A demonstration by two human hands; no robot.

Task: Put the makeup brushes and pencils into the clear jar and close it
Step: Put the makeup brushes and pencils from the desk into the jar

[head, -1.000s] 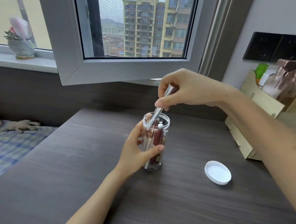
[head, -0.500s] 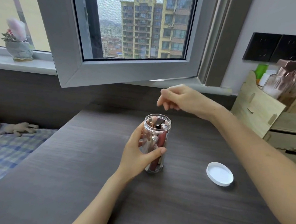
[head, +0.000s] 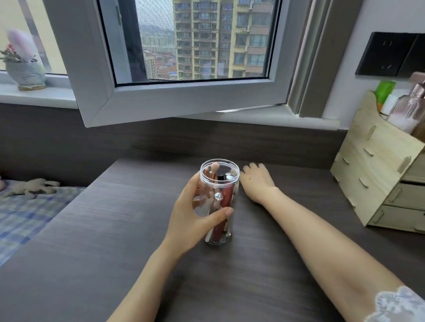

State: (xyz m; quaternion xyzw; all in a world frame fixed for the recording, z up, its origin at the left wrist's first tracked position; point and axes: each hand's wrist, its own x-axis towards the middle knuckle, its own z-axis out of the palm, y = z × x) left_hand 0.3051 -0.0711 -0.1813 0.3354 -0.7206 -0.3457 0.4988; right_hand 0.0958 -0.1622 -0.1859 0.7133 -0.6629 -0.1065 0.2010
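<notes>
The clear jar (head: 230,199) stands upright on the dark wooden table (head: 100,253), its mouth uncovered. Inside it are makeup brushes (head: 215,169) and reddish pencils, their tips reaching the rim. My left hand (head: 192,218) wraps around the jar from the left, thumb across its front. Just right of the jar and slightly behind it, my right hand (head: 257,183) lies palm down on the table and holds nothing. The white lid is not in view; my right forearm crosses the table where it lay.
A wooden drawer organizer (head: 374,167) with bottles stands at the table's right edge. An opened window sash (head: 178,98) overhangs the back of the table. A potted plant (head: 26,74) sits on the sill, and a checked blanket (head: 17,215) lies to the left.
My right hand let a silver brush drop into the jar, then came down from above the jar to rest on the table beside it. The lid went out of sight.
</notes>
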